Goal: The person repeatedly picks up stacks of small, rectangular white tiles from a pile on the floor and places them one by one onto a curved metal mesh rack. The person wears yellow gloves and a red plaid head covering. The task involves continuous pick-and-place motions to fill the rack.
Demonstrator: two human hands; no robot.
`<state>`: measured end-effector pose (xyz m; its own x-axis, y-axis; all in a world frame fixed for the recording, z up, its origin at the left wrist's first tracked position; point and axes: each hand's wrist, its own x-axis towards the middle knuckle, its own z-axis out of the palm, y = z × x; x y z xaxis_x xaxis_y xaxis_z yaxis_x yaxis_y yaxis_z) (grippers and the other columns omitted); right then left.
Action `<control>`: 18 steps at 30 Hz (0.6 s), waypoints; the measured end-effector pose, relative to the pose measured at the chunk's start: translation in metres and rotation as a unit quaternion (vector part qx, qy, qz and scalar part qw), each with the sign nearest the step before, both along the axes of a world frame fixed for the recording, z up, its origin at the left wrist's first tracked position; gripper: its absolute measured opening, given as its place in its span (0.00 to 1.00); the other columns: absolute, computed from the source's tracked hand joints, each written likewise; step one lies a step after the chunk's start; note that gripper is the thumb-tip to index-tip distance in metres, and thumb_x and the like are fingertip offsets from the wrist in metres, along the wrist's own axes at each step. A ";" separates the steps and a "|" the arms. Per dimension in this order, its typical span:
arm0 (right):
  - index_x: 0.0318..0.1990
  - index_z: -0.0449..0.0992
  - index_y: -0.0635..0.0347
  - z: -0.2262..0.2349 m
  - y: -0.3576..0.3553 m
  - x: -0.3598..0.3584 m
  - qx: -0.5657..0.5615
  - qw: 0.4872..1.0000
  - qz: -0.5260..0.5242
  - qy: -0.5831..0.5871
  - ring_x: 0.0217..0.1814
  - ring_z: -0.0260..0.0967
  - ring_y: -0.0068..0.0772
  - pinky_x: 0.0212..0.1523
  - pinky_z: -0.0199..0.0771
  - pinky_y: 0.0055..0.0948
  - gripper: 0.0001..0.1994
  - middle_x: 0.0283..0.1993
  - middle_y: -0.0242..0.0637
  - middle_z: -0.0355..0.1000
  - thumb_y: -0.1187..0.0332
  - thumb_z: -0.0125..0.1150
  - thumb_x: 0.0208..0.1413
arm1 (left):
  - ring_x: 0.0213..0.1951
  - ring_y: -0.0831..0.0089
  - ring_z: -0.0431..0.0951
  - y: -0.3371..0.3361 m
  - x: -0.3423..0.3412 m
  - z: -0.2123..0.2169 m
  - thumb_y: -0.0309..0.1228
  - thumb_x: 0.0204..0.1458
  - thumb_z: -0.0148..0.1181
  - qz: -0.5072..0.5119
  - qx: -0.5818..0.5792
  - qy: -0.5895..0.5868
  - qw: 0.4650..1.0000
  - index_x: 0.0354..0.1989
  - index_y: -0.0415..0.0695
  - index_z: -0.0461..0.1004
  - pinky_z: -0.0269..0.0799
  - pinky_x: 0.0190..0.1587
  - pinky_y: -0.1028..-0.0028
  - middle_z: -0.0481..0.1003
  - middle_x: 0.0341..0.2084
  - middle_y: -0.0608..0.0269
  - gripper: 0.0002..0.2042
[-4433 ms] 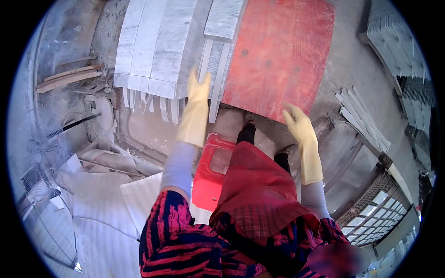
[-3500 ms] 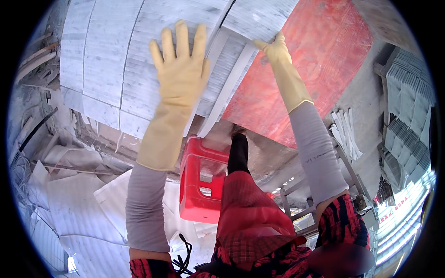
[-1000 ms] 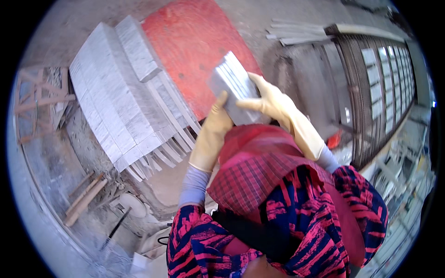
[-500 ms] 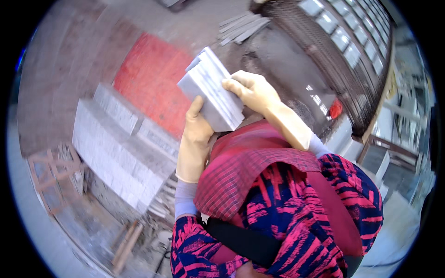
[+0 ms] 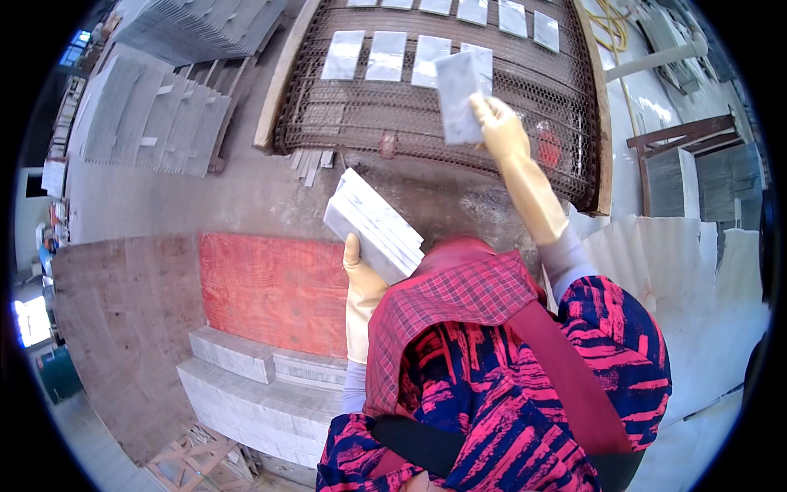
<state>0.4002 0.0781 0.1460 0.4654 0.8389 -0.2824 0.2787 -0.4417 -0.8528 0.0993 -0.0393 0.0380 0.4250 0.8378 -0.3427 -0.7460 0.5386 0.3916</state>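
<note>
Left hand [image 5: 365, 295] grasps tile stack [image 5: 373, 225], edges uneven, on near side of mesh belt [image 5: 566, 90]. Right hand [image 5: 498, 127] pinches single tile [image 5: 459, 97] over belt, overlapping row [image 5: 385, 56] at right; contact unclear. Risk: loose left grip, stack slides; low pass, row chips.

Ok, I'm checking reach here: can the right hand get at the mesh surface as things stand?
Probably yes: the right hand holds a tile over the mesh surface, with no barrier visible.

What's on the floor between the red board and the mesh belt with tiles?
In the head view, a few pale strips lie between the red board and the mesh belt, close to the belt's edge, with grey floor around them.
</note>
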 end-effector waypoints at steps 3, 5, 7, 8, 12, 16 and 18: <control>0.55 0.81 0.62 -0.059 0.039 0.076 0.024 0.995 -0.076 -0.064 0.34 0.82 0.33 0.38 0.80 0.35 0.25 0.43 0.43 0.84 0.46 0.54 0.74 | 0.64 0.55 0.74 0.014 0.010 0.004 0.67 0.57 0.62 -0.008 0.065 -0.050 0.997 0.80 0.49 0.56 0.69 0.68 0.52 0.73 0.66 0.58 0.49; 0.53 0.81 0.63 -0.077 0.056 0.112 0.020 0.992 -0.097 -0.079 0.32 0.82 0.34 0.36 0.80 0.35 0.25 0.40 0.44 0.84 0.46 0.53 0.74 | 0.59 0.57 0.77 0.022 0.007 0.005 0.65 0.56 0.66 0.007 0.104 -0.081 0.991 0.81 0.48 0.52 0.73 0.63 0.50 0.74 0.62 0.56 0.51; 0.50 0.82 0.64 -0.088 0.072 0.141 0.016 0.992 -0.099 -0.083 0.30 0.82 0.35 0.35 0.81 0.35 0.26 0.36 0.44 0.84 0.46 0.53 0.74 | 0.56 0.57 0.78 0.028 0.015 0.020 0.64 0.55 0.68 0.019 0.127 -0.093 0.987 0.82 0.48 0.52 0.75 0.60 0.49 0.74 0.60 0.54 0.52; 0.50 0.82 0.64 -0.092 0.081 0.154 0.007 0.992 -0.100 -0.075 0.30 0.83 0.35 0.35 0.82 0.34 0.26 0.36 0.44 0.84 0.46 0.53 0.74 | 0.55 0.55 0.79 0.032 0.020 0.024 0.64 0.55 0.68 0.028 0.138 -0.103 0.985 0.82 0.48 0.52 0.76 0.59 0.48 0.75 0.59 0.53 0.53; 0.50 0.82 0.63 -0.108 0.092 0.185 -0.031 0.993 -0.113 -0.027 0.30 0.83 0.34 0.34 0.83 0.35 0.25 0.36 0.43 0.85 0.46 0.55 0.73 | 0.55 0.55 0.79 0.049 0.034 0.025 0.62 0.56 0.68 0.032 0.171 -0.133 0.976 0.81 0.46 0.54 0.77 0.59 0.50 0.76 0.59 0.51 0.51; 0.61 0.80 0.56 -0.106 0.071 0.190 -0.036 0.967 -0.080 -0.238 0.48 0.83 0.35 0.49 0.83 0.37 0.23 0.51 0.41 0.84 0.47 0.56 0.72 | 0.52 0.59 0.80 0.067 0.034 0.031 0.63 0.58 0.67 0.027 0.190 -0.106 0.976 0.80 0.44 0.58 0.80 0.55 0.55 0.77 0.58 0.53 0.49; 0.64 0.77 0.53 -0.085 0.056 0.170 -0.010 0.956 -0.058 -0.287 0.54 0.80 0.37 0.55 0.79 0.38 0.25 0.56 0.43 0.82 0.46 0.58 0.70 | 0.50 0.58 0.82 0.075 0.033 0.026 0.65 0.56 0.65 0.032 0.179 -0.098 0.978 0.79 0.44 0.59 0.80 0.55 0.53 0.78 0.55 0.52 0.50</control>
<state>0.5701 0.1343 0.0606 0.6373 0.7700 0.0320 0.6470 -0.5120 -0.5650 0.1323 0.0353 0.0645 0.3959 0.9163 0.0606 -0.8532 0.3426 0.3932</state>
